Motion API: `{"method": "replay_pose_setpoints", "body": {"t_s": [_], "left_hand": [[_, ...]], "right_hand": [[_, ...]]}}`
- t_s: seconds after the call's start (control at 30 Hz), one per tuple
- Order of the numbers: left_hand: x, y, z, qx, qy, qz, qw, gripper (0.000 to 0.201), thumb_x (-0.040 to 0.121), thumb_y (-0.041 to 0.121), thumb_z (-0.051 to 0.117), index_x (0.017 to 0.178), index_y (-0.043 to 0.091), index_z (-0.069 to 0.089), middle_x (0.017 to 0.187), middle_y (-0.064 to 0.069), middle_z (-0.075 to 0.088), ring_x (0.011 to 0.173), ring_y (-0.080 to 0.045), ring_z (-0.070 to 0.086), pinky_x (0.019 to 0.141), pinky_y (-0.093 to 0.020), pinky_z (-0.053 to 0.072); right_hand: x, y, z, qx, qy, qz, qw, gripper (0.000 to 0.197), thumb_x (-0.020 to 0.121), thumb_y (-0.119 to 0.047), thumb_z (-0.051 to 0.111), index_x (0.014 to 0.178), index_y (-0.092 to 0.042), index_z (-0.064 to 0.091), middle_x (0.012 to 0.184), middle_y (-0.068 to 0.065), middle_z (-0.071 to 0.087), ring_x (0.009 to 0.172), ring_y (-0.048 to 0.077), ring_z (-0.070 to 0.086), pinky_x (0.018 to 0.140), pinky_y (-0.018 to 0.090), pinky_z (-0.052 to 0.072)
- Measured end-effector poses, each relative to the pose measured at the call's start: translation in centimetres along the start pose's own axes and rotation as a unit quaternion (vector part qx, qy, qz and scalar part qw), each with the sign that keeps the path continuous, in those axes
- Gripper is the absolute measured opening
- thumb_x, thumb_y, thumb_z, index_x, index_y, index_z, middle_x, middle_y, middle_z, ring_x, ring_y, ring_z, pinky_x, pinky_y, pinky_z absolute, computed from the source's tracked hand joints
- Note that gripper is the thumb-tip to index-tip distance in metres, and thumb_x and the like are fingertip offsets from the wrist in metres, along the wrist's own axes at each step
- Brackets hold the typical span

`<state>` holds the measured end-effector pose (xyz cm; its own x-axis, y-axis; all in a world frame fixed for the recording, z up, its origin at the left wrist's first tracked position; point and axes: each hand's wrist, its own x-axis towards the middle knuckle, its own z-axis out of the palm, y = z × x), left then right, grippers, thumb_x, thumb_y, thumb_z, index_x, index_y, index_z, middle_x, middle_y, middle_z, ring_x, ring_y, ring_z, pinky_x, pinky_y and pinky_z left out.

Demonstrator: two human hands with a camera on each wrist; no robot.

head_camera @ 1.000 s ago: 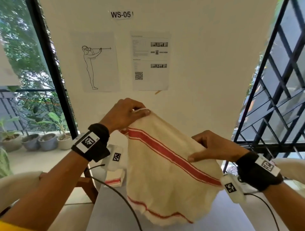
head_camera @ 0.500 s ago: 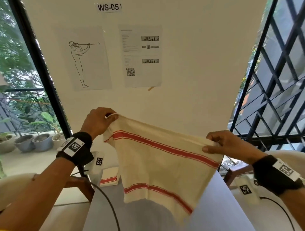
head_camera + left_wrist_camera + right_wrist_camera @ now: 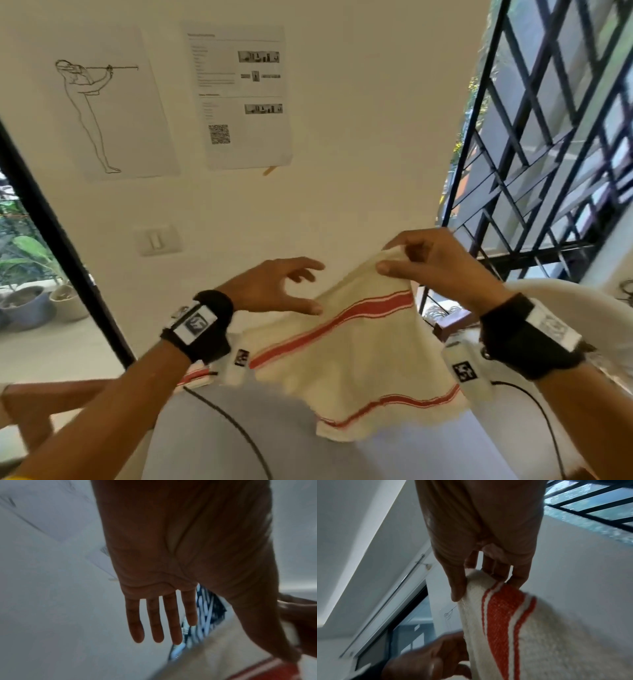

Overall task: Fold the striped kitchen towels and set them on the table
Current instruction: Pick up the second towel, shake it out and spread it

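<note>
- Head view: two paper sheets hang on the white wall. One sheet (image 3: 113, 106) has a line drawing of a person holding a long stick. The other sheet (image 3: 243, 96) has small print too tiny to read, little photos and a square code.
- Head view: the striped towel (image 3: 359, 346) is up in the air, below the sheets and above the table (image 3: 219, 445). It is cream with red stripes.
- Head view: the right hand (image 3: 435, 267) pinches the towel's top corner with thumb and fingers. The left hand (image 3: 274, 287) is spread wide just left of the towel, thumb tip at its edge; touching or not, I cannot tell.
- Head view: another folded striped towel (image 3: 195, 377) peeks out under the left wrist.
- Left wrist view: the left hand (image 3: 171, 588) has straight, spread fingers and holds nothing. The towel (image 3: 223, 655) is below it, blurry.
- Right wrist view: the right hand (image 3: 481, 547) grips the towel (image 3: 530, 635) at its top edge, thumb on one side, fingers on the other. The left hand (image 3: 426, 662) is low, beside the cloth.
</note>
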<state>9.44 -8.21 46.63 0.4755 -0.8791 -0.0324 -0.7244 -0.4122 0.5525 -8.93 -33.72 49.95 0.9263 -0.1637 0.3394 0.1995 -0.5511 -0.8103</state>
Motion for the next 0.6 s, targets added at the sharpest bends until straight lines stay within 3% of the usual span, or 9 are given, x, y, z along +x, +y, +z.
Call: {"method": "replay_pose_setpoints", "body": {"t_s": [0.07, 0.13, 0.2, 0.27, 0.33, 0.43, 0.6], "left_hand": [[2.5, 4.4, 2.7, -0.064, 0.004, 0.062, 0.996, 0.064, 0.076, 0.065, 0.08, 0.134, 0.048, 0.056, 0.124, 0.023, 0.067, 0.112, 0.004, 0.063, 0.096, -0.027, 0.055], [4.3, 6.8, 4.5, -0.095, 0.039, 0.11, 0.989, 0.045, 0.086, 0.05, 0.078, 0.126, 0.035, 0.064, 0.115, 0.01, 0.073, 0.102, -0.006, 0.07, 0.09, -0.035, 0.06], [5.2, 7.7, 5.0, -0.124, 0.071, 0.149, 0.978, 0.026, 0.094, 0.034, 0.074, 0.116, 0.021, 0.071, 0.105, -0.001, 0.076, 0.094, -0.015, 0.073, 0.087, -0.043, 0.062], [5.2, 7.8, 4.8, -0.164, 0.086, 0.158, 0.97, 0.019, 0.098, 0.028, 0.07, 0.106, 0.012, 0.075, 0.097, -0.007, 0.077, 0.087, -0.02, 0.075, 0.082, -0.042, 0.063], [5.2, 8.0, 4.4, -0.194, 0.092, 0.164, 0.963, 0.023, 0.1, 0.028, 0.066, 0.11, 0.009, 0.075, 0.099, -0.007, 0.077, 0.089, -0.02, 0.075, 0.08, -0.034, 0.062], [5.1, 7.8, 3.9, -0.211, 0.089, 0.19, 0.955, 0.023, 0.104, 0.023, 0.061, 0.116, 0.009, 0.074, 0.106, -0.005, 0.077, 0.095, -0.019, 0.074, 0.084, -0.031, 0.061], [5.0, 5.7, 2.9, -0.225, 0.167, 0.172, 0.944, 0.023, 0.105, 0.026, 0.059, 0.114, 0.013, 0.075, 0.105, -0.002, 0.076, 0.096, -0.02, 0.073, 0.086, -0.031, 0.059]], "right_hand": [[0.7, -0.8, 1.8, -0.071, 0.002, -0.04, 0.997, 0.015, 0.083, -0.025, 0.086, 0.096, -0.02, 0.08, 0.09, -0.003, 0.079, 0.085, 0.016, 0.075, 0.081, 0.039, 0.062], [0.9, -1.1, 2.8, -0.08, 0.02, -0.067, 0.994, 0.016, 0.084, -0.027, 0.086, 0.098, -0.021, 0.08, 0.091, -0.005, 0.078, 0.086, 0.015, 0.073, 0.08, 0.036, 0.059], [0.3, -0.8, 2.5, -0.053, 0.057, -0.058, 0.995, 0.025, 0.083, -0.029, 0.086, 0.106, -0.025, 0.077, 0.099, -0.008, 0.076, 0.093, 0.013, 0.071, 0.082, 0.032, 0.06], [-1.0, 0.1, 1.9, -0.015, 0.055, -0.013, 0.998, 0.042, 0.078, -0.028, 0.09, 0.116, -0.028, 0.072, 0.106, -0.008, 0.074, 0.1, 0.011, 0.071, 0.087, 0.031, 0.061], [-2.5, 1.7, 1.8, 0.016, -0.002, 0.041, 0.999, 0.051, 0.074, -0.025, 0.093, 0.119, -0.024, 0.069, 0.11, -0.004, 0.076, 0.102, 0.012, 0.073, 0.092, 0.035, 0.061], [-4.9, 4.2, 2.4, 0.029, -0.112, 0.133, 0.984, 0.048, 0.076, -0.024, 0.091, 0.119, -0.019, 0.071, 0.113, -0.002, 0.078, 0.104, 0.016, 0.075, 0.093, 0.041, 0.062], [-8.5, 9.2, 1.6, 0.016, -0.211, 0.257, 0.943, 0.058, 0.076, -0.033, 0.092, 0.128, -0.023, 0.066, 0.12, -0.004, 0.076, 0.109, 0.016, 0.074, 0.094, 0.038, 0.061]]}}
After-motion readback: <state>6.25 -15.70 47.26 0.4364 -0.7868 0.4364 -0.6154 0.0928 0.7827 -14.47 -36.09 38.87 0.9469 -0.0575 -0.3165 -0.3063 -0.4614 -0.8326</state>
